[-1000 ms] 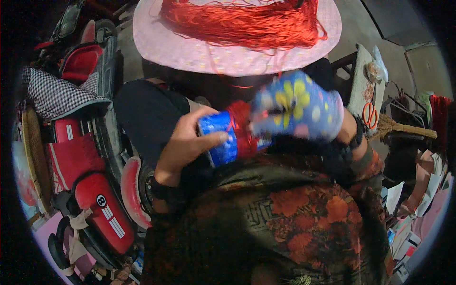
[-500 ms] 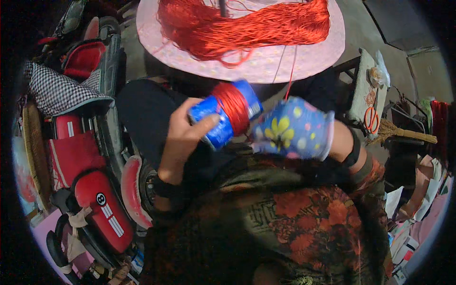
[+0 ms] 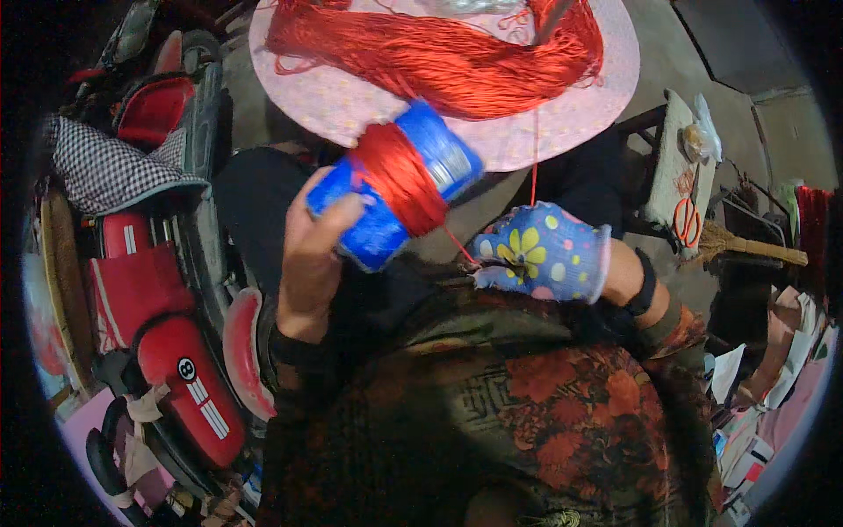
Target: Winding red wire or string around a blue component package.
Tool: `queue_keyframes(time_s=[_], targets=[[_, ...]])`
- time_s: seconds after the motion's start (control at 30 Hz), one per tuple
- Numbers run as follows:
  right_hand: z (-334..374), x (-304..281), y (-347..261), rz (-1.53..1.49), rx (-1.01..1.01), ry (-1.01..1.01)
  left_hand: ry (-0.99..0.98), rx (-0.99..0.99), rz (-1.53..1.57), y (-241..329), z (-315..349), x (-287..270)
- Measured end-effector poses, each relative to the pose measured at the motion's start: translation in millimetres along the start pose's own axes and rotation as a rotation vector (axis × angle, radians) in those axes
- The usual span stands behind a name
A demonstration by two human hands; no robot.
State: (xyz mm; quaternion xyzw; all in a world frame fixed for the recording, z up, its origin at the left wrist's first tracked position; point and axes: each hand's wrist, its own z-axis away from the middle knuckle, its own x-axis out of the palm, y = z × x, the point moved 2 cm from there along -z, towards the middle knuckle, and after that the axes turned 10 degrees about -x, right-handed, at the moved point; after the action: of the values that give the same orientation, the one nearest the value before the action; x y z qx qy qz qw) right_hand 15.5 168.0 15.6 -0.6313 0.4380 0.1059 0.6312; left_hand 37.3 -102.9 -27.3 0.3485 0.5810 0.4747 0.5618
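Note:
My bare left hand (image 3: 314, 246) grips one end of a flat blue packet (image 3: 369, 233), tilted in front of my body. Red cord (image 3: 399, 178) is wound in a thick band around the packet's middle. From that band a strand runs to my right hand (image 3: 537, 253), which wears a blue glove with flowers and dots. The gloved fingers are closed on the strand, and it continues from the top of the glove up to a large red cord hank (image 3: 457, 70). This hank lies spread on a round pink board (image 3: 338, 114) beyond my hands.
A dark rod (image 3: 551, 19) stands up through the hank. To the right, orange-handled scissors (image 3: 687, 221) lie at the end of a narrow bench (image 3: 672, 180), near a straw broom (image 3: 746, 246). A red and black ride-on vehicle (image 3: 189, 386) fills the left side.
The blue packet has turned and shifted slightly left with my left hand. My right hand has dropped a little, and the strand between the hands now shows. The hank on the board has turned.

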Motion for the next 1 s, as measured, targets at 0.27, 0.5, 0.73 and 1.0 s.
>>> queue_keyframes(time_s=[0.27,0.5,0.73,1.0], targets=[[-19,-30,43,-0.352,0.072,0.215,-0.926,-0.543,0.363,39,10,31],[19,23,50,-0.435,0.230,0.303,-0.232,-0.668,0.935,6,41,12],[-13,-23,-1,0.287,-0.096,0.003,-0.184,-0.338,0.316,25,-4,23],[-6,-10,78,-0.490,0.109,0.266,-0.768,-0.551,0.627,31,25,21]])
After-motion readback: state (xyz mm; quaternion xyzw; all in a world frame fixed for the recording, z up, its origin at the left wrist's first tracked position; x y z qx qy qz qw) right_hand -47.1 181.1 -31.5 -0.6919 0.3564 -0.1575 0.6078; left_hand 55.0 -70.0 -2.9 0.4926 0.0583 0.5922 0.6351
